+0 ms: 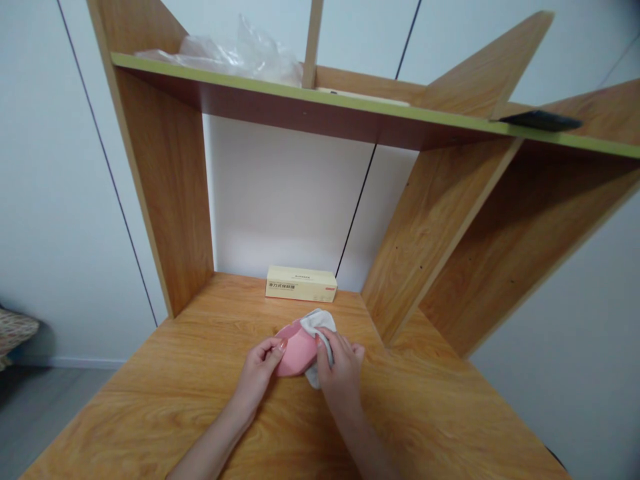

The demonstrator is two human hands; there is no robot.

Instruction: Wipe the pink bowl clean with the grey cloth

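Pinching a pink dish (296,355) (thumb uppermost), the left hand (259,365) slants inward, the right hand (343,367) pinching a pale cloth (324,319).

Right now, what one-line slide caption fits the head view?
Left hand gripping a pink dish, right hand holding a pale cloth against it; a cream box lies beyond.

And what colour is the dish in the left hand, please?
The dish is pink; the head view shows it.

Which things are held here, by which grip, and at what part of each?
The left grip holds the pink dish by its left edge; the right grip holds the cloth near its middle, at the dish's right side.
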